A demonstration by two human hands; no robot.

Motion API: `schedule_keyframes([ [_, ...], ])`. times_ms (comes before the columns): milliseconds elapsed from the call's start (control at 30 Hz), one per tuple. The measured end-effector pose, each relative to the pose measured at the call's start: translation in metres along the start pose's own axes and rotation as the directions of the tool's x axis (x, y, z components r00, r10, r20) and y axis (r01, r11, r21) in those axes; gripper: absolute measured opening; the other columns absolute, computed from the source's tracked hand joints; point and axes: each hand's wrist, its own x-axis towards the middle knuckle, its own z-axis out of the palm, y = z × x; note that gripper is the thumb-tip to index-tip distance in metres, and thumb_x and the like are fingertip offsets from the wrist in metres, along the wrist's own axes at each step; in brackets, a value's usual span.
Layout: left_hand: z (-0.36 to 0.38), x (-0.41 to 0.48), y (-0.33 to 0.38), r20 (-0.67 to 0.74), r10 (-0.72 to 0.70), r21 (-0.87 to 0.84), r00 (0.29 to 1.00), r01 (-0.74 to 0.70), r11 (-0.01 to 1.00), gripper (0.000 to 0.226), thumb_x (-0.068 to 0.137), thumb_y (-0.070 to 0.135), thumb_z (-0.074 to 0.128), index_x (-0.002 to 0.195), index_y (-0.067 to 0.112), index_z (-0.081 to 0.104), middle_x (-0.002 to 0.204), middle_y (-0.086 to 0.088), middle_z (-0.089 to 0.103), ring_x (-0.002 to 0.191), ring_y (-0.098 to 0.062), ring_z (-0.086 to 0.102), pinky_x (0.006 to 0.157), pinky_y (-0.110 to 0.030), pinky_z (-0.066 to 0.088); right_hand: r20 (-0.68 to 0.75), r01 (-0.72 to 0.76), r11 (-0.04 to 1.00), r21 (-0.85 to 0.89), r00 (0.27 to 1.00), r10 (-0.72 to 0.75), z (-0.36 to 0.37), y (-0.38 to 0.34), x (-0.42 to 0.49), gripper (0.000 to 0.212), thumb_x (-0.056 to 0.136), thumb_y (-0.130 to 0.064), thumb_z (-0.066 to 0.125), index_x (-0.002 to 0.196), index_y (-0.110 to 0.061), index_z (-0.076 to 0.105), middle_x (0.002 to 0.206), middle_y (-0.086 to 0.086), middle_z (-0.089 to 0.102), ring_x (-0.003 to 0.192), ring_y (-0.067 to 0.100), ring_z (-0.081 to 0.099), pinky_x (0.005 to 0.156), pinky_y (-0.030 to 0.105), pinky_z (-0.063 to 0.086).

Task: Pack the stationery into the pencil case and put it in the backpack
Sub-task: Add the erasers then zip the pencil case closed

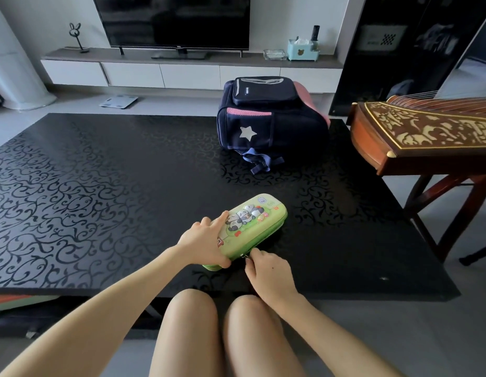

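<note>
Head view: at the upper left of the frame, one rabbit-eared ornament [76,36] stands on the long white console [182,73], with one bathroom scale [118,101] on the floor below it and one dark television [171,20] above. One black patterned table [100,186] fills the middle of the frame. At lower centre the person's left hand [206,242] holds the near end of the single green panda pencil case [254,223], forefinger stretched along the lid and thumb curled round its near edge. The case lies flat on the table close to the near edge, lid down, its contents hidden. Just right of it, the right hand [269,273] pinches the zipper pull [247,256] at the case's near side between thumb and fingertips. Two bare knees show at the bottom of the frame. At upper centre-right, one navy backpack [269,123] with a silver star stands on the table's far side, well apart from the case; its contents cannot be seen. One pale blue tissue box [301,49] sits on the console behind it. At the right edge stands one carved wooden zither [426,131].
</note>
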Motion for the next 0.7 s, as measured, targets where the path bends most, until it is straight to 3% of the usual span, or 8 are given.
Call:
schedule_keyframes([
  [67, 0.000, -0.001, -0.002, -0.011, 0.039, 0.002, 0.999, -0.039, 0.999, 0.117, 0.052, 0.050, 0.072, 0.141, 0.041, -0.003, 0.122, 0.001, 0.038, 0.106, -0.021, 0.040, 0.075, -0.032, 0.048, 0.025, 0.020, 1.000, 0.011, 0.999, -0.020, -0.003, 0.014, -0.002, 0.019, 0.084, -0.023, 0.057, 0.067, -0.015, 0.052, 0.057, 0.001, 0.060, 0.051, 0.021, 0.060, 0.044, 0.025, 0.029],
  [167, -0.005, -0.002, -0.016, -0.006, 0.099, 0.018, 0.995, -0.099, 0.995, 0.115, 0.051, 0.046, 0.072, 0.139, 0.046, -0.002, 0.122, 0.007, 0.036, 0.105, -0.016, 0.036, 0.076, -0.032, 0.050, 0.015, -0.187, 0.982, -0.022, 0.982, 0.188, -0.014, 0.052, 0.007, 0.020, 0.094, -0.027, 0.044, 0.084, -0.012, 0.053, 0.081, 0.010, 0.066, 0.079, 0.034, 0.063, 0.058, 0.032, 0.032],
  [233, -0.009, -0.004, -0.029, 0.004, 0.148, 0.017, 0.989, -0.148, 0.989, 0.114, 0.051, 0.042, 0.072, 0.138, 0.049, 0.000, 0.127, 0.010, 0.032, 0.107, -0.014, 0.033, 0.079, -0.027, 0.047, -0.034, -0.253, 0.966, -0.061, 0.967, 0.251, -0.028, 0.080, 0.011, 0.021, 0.095, -0.030, 0.043, 0.088, -0.013, 0.053, 0.085, 0.006, 0.065, 0.082, 0.031, 0.061, 0.058, 0.032, 0.031],
  [333, -0.013, -0.004, -0.041, 0.000, 0.217, 0.073, 0.976, -0.216, 0.974, 0.113, 0.052, 0.034, 0.074, 0.139, 0.049, 0.003, 0.136, 0.011, 0.023, 0.117, -0.016, 0.026, 0.084, -0.026, 0.043, -0.016, -0.158, 0.980, -0.122, 0.987, 0.157, -0.035, 0.098, 0.011, 0.018, 0.095, -0.030, 0.045, 0.090, -0.016, 0.054, 0.079, -0.001, 0.061, 0.074, 0.023, 0.057, 0.054, 0.031, 0.035],
  [467, -0.017, -0.001, -0.042, -0.028, 0.310, 0.166, 0.950, -0.301, 0.939, 0.108, 0.057, 0.019, 0.069, 0.140, 0.048, 0.006, 0.144, 0.010, 0.013, 0.127, -0.017, 0.014, 0.088, -0.025, 0.044, -0.059, -0.089, 0.980, -0.177, 0.995, 0.079, -0.037, 0.103, 0.025, 0.018, 0.092, -0.031, 0.053, 0.085, -0.015, 0.055, 0.069, 0.002, 0.058, 0.061, 0.026, 0.056, 0.048, 0.031, 0.037],
  [533, -0.015, -0.001, -0.038, -0.031, 0.329, 0.173, 0.944, -0.319, 0.932, 0.104, 0.060, 0.015, 0.065, 0.141, 0.046, 0.008, 0.146, 0.008, 0.012, 0.128, -0.017, 0.012, 0.093, -0.026, 0.041, -0.038, -0.078, 0.983, -0.166, 0.997, 0.073, -0.044, 0.105, 0.051, 0.020, 0.094, -0.035, 0.048, 0.088, -0.017, 0.055, 0.075, 0.001, 0.059, 0.069, 0.026, 0.057, 0.054, 0.033, 0.041],
  [633, -0.011, -0.002, -0.035, -0.047, 0.354, 0.203, 0.934, -0.338, 0.919, 0.099, 0.063, 0.015, 0.062, 0.141, 0.045, 0.009, 0.147, 0.004, 0.013, 0.129, -0.019, 0.011, 0.100, -0.031, 0.036, 0.153, 0.017, 1.000, -0.014, 0.988, -0.014, -0.055, 0.098, 0.086, 0.017, 0.095, -0.035, 0.044, 0.094, -0.025, 0.059, 0.089, -0.007, 0.064, 0.089, 0.018, 0.058, 0.071, 0.035, 0.044],
  [700, -0.011, -0.001, -0.036, -0.040, 0.360, 0.228, 0.932, -0.342, 0.912, 0.101, 0.063, 0.017, 0.063, 0.140, 0.047, 0.006, 0.147, 0.004, 0.012, 0.129, -0.019, 0.011, 0.100, -0.031, 0.035, 0.274, 0.032, 0.996, 0.083, 0.960, -0.054, -0.065, 0.090, 0.097, 0.022, 0.094, -0.029, 0.046, 0.111, -0.031, 0.060, 0.109, -0.009, 0.064, 0.106, 0.016, 0.055, 0.084, 0.035, 0.044],
])
